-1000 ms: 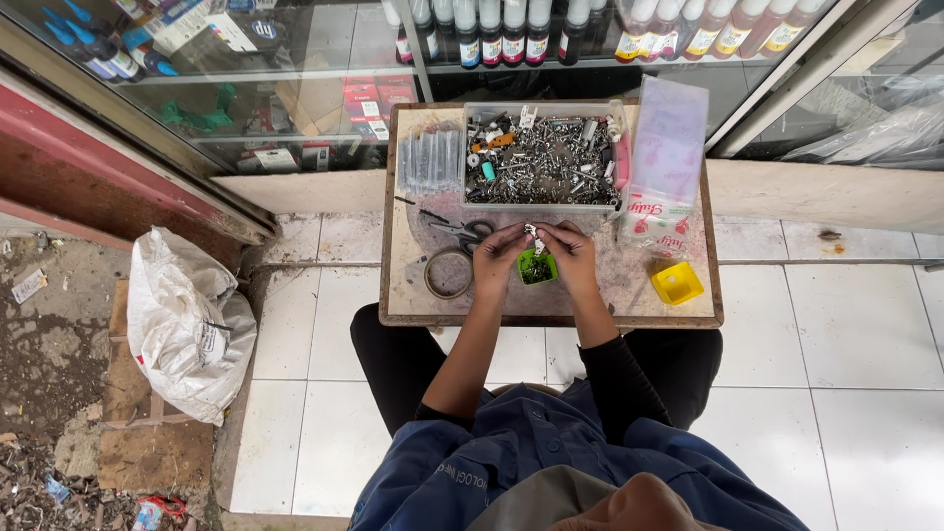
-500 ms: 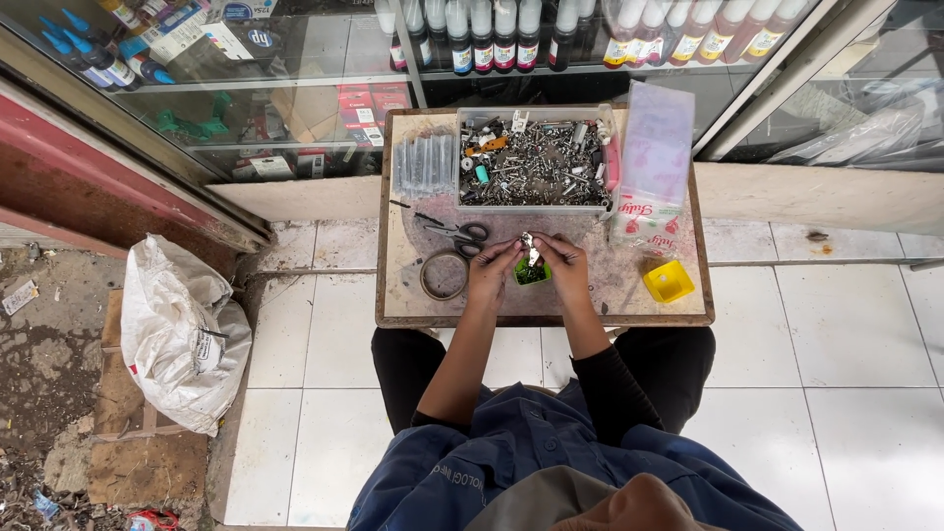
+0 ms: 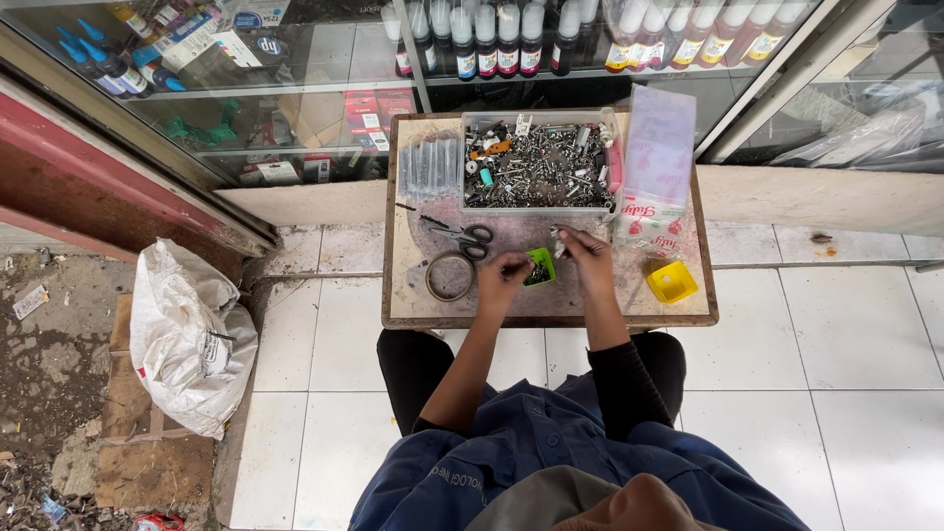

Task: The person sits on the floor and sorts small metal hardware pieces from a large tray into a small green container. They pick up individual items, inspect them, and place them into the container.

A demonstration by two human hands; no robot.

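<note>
A small green tray [image 3: 540,267] with dark bits in it sits on the low wooden table [image 3: 408,295]. My left hand [image 3: 501,272] is at the tray's left rim with its fingers pinched on it. Just above and to the right of the tray, my right hand [image 3: 587,251] pinches a small metal part [image 3: 559,239]. A clear plastic box [image 3: 536,167] full of several screws and metal parts stands at the back of the table, beyond both hands.
Scissors [image 3: 470,235] and a tape ring [image 3: 449,277] lie left of my hands. A yellow tray [image 3: 672,282] and a pink plastic bag [image 3: 657,162] are at the right. A glass cabinet [image 3: 295,108] with bottles stands behind. A white sack [image 3: 192,334] lies on the floor at the left.
My hands, held together over the green tray before, have drawn apart. The right hand has lifted up and to the right with the metal part, and the left has settled at the tray's rim.
</note>
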